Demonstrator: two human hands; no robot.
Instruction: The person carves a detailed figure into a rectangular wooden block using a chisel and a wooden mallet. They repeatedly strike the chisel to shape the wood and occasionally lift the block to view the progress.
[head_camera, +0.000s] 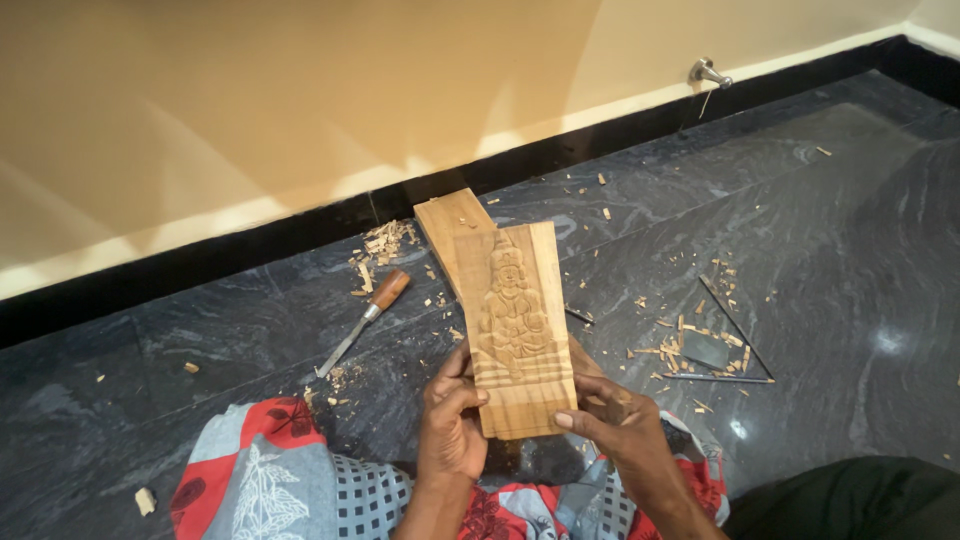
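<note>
Hands grip the pale rectangular wooden panel carved with a seated figure (517, 325): your left hand (450, 425) clamps its lower left edge and your right hand (612, 420) its lower right corner, so keep it tilted steadily above the dark marble floor (820, 250). Beneath lies a plain wooden board (450, 222), seemingly touching it, while a wooden-handled chisel (362, 320), thin metal tools (735, 350) and wood chips (385, 243) crowd both sides.
</note>
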